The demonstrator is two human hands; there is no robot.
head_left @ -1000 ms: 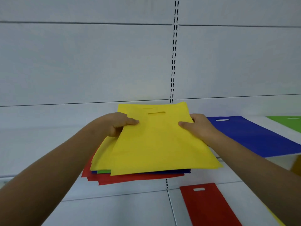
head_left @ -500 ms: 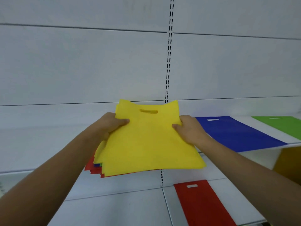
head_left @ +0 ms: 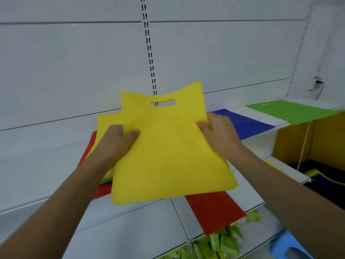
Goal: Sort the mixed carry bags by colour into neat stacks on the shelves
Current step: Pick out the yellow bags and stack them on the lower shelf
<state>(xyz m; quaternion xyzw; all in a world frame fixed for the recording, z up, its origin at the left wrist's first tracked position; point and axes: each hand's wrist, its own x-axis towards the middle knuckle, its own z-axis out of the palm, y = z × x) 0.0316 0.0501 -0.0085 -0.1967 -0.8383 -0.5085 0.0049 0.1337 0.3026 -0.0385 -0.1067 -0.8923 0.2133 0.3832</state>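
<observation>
A: Item one?
B: Yellow carry bag (head_left: 168, 152), centre frame, tilted up off the mixed pile (head_left: 89, 146) at 9 o'clock. Left hand (head_left: 119, 139) and right hand (head_left: 218, 131) each pinch a side edge, likely to keep it flat.

A: Destinations?
B: Blue bag (head_left: 248, 124) and green bag (head_left: 291, 111) at 2 o'clock, apart on the upper shelf (head_left: 261, 114); red bag (head_left: 214, 210) at 5 o'clock. One colour per spot, apparently.
</observation>
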